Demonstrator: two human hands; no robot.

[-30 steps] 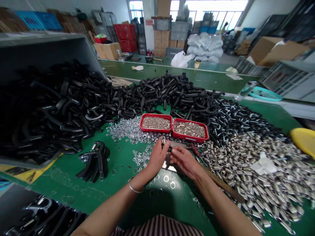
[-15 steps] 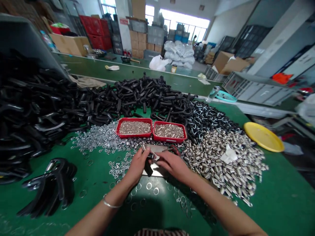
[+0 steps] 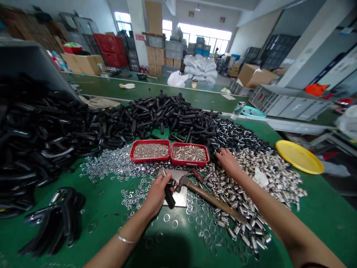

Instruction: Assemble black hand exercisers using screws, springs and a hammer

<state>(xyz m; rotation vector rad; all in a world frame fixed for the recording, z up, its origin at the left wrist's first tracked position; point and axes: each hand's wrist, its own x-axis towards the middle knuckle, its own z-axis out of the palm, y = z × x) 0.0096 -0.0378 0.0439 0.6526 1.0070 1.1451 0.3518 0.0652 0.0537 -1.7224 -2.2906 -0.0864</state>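
My left hand (image 3: 158, 191) is closed around a black plastic handle (image 3: 169, 197) with a coil spring (image 3: 163, 172) at its upper end, held over the near left part of a metal plate (image 3: 182, 199). Out to the right, my right hand (image 3: 229, 162) reaches down with bent fingers, slightly apart, at the edge of a pile of black-headed bolts (image 3: 237, 134). Its fingertips are partly hidden among dark pieces. Beside the plate lies a hammer (image 3: 213, 199) with a wooden shaft, its head resting on the plate.
Two red trays (image 3: 149, 160) of small metal pins stand behind the plate. Silver springs (image 3: 237, 186) spread at right, nuts (image 3: 117, 163) at left, thin rings in front. Black handles (image 3: 167, 111) are heaped behind; several assembled ones (image 3: 55, 219) lie near left. A yellow lid (image 3: 299, 156) sits far right.
My right hand has left the piece in my left hand and moved right and away to the bolt pile. The hammer now shows fully. My left hand still holds the handle.
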